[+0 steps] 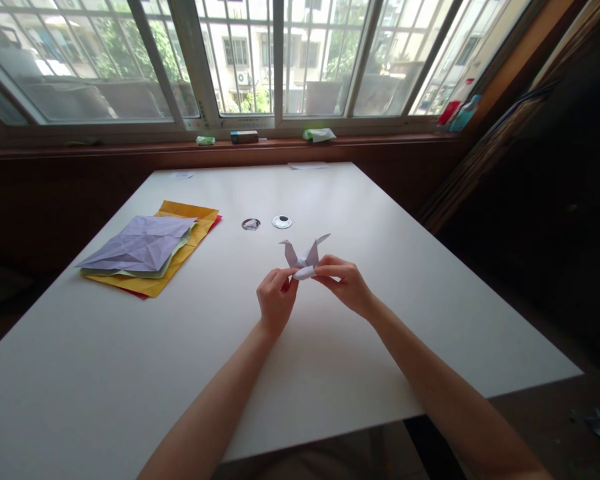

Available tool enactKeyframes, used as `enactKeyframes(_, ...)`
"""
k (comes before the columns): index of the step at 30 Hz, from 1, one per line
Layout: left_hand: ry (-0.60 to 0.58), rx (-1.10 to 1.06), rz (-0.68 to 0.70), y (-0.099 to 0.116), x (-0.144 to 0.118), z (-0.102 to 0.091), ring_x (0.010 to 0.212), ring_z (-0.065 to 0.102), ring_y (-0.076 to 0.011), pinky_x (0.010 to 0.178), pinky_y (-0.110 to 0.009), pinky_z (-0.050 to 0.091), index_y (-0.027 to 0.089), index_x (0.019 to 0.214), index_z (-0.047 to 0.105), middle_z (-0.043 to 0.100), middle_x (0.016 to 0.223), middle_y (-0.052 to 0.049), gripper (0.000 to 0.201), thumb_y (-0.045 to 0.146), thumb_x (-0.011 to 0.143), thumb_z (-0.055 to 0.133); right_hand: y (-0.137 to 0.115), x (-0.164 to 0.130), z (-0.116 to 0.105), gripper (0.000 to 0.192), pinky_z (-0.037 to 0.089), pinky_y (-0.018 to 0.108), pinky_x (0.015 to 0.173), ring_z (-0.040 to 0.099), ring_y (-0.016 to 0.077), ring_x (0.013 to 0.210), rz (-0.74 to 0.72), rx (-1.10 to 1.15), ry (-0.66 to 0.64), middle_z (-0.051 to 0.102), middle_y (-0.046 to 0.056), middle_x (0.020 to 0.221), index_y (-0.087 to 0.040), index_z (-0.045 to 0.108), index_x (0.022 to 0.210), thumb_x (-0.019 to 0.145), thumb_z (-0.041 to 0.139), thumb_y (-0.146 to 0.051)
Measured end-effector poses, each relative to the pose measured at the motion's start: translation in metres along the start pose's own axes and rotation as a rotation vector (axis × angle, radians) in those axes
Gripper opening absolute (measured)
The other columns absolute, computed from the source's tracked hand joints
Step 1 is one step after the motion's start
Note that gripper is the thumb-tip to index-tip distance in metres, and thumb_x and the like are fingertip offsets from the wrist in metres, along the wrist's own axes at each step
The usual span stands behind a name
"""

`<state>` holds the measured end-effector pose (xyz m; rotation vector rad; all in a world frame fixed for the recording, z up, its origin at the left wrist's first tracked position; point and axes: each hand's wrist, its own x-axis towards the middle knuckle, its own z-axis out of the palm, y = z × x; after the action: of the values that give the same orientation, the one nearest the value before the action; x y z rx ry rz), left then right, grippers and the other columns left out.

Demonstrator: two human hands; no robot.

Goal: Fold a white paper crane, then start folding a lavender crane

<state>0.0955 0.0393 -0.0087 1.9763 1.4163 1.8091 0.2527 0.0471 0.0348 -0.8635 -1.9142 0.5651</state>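
- Paper figure (305,272), pale lilac, folded and angular, is sitting between the fingertips of both hands, over the white, smooth, flat-topped table (330,360); two pointed flaps are rising on its far side, and a rounded, paler part is showing on its near side. Whether its underside is touching the tabletop, I cannot tell.
- The bare left hand (277,298) is pinching the left end of the paper figure's near part, its fingers curling in and gripping the paper.
- The bare right hand (347,281) is gripping the right end of the same part between thumb and fingers, with the knuckles facing up.
- Well to the left of the paper figure, a creased, pale lilac paper sheet (143,241) is lying on top of a loose stack; beneath it pale green paper (173,257), yellow-orange paper (206,215) and bright red paper (217,223) are peeking out.
- Just beyond the paper figure, a small round white disc with a dark spot (282,222) is showing on the table, and left of that a small round dark-rimmed piece (251,225) is showing beside it; its whitish middle is too small to make out.
- Far beyond the paper figure, a brown wooden window ledge (380,139) is bearing a small dark box (244,137) and a green-and-white packet (320,135).
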Motion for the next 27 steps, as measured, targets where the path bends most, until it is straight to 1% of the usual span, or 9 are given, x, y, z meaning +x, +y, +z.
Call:
enactKeyframes(4, -0.027, 0.0, -0.015, -0.001, 0.0, 0.002, 0.048, 0.04, -0.0072, 0.05, -0.018, 0.033, 0.017, 0.072, 0.066, 0.048, 0.054, 0.005, 0.008, 0.015, 0.076, 0.059, -0.001, 0.0, -0.005, 0.013, 0.045, 0.029, 0.058, 0.052, 0.0145, 0.066, -0.161, -0.187, 0.078, 0.063, 0.002, 0.066, -0.025, 0.07, 0.075, 0.081, 0.059, -0.02)
enactKeyframes(10, -0.091, -0.013, -0.033, -0.001, 0.001, 0.004, 0.047, 0.039, -0.0069, 0.049, -0.018, 0.032, 0.017, 0.071, 0.066, 0.046, 0.052, 0.005, 0.007, 0.016, 0.075, 0.06, 0.002, -0.003, -0.01, 0.016, 0.05, 0.029, 0.062, 0.057, 0.0152, 0.072, -0.305, -0.407, 0.123, 0.07, 0.002, 0.075, -0.025, 0.069, 0.076, 0.08, 0.059, -0.013)
enactKeyframes(18, -0.136, -0.037, -0.026, -0.002, 0.001, 0.004, 0.047, 0.038, -0.007, 0.049, -0.018, 0.032, 0.018, 0.074, 0.067, 0.043, 0.051, 0.006, 0.012, 0.012, 0.073, 0.057, 0.005, -0.004, -0.015, 0.016, 0.052, 0.027, 0.061, 0.061, 0.0144, 0.072, -0.377, -0.576, 0.193, 0.073, 0.0, 0.08, -0.026, 0.068, 0.077, 0.081, 0.059, -0.013)
enactKeyframes(27, -0.15, -0.082, -0.033, -0.002, 0.0, 0.006, 0.046, 0.037, -0.007, 0.049, -0.019, 0.033, 0.018, 0.071, 0.066, 0.042, 0.049, 0.006, 0.011, 0.013, 0.07, 0.057, 0.005, -0.007, -0.013, 0.019, 0.053, 0.026, 0.063, 0.062, 0.0144, 0.072, -0.453, -0.658, 0.272, 0.073, -0.002, 0.083, -0.027, 0.069, 0.081, 0.078, 0.061, -0.01)
